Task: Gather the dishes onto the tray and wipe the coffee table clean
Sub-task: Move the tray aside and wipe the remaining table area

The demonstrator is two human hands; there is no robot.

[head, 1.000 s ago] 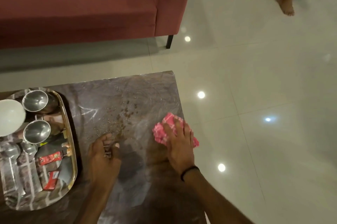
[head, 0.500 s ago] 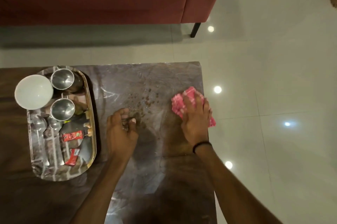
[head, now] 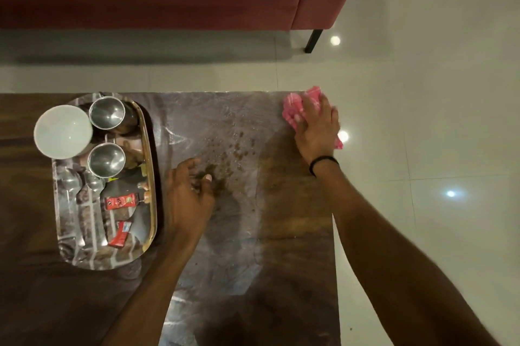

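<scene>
One shift: right hand (head: 316, 129) is now pressing pink cloth (head: 295, 109) flat at far corner of worktop (head: 281, 233); left hand (head: 188, 199) curling, hold unclear.

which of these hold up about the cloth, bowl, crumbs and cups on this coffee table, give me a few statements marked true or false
1. The right hand presses a pink cloth at the coffee table's far right corner. True.
2. The white bowl lies on the floor. False: it rests at the far left corner of the tray.
3. Brown crumbs lie between the two hands. True.
4. The left hand holds a steel cup. False: both steel cups stand on the tray; the left hand's fingers curl at the crumbs.
</scene>
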